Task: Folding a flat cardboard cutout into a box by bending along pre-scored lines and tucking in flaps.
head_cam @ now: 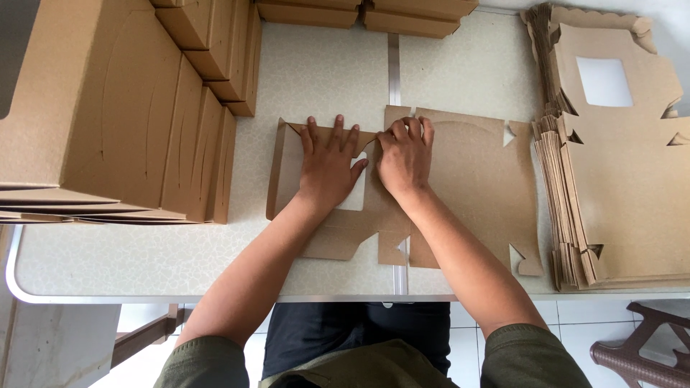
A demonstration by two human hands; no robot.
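Note:
A flat brown cardboard box blank (474, 179) with a cut-out window lies on the pale table (144, 259). My left hand (327, 162) presses flat on its left part, fingers spread over the window panel. The blank's left flap (282, 169) stands folded up beside that hand. My right hand (406, 154) presses down just right of it, fingers curled over the blank's far edge near the middle fold. Both hands touch the same blank and nearly touch each other.
A tall stack of unfolded blanks (618, 158) sits at the right. Assembled brown boxes (122, 108) are stacked at the left and more boxes (359, 11) along the far edge. A brown plastic chair (640, 352) stands below right, off the table.

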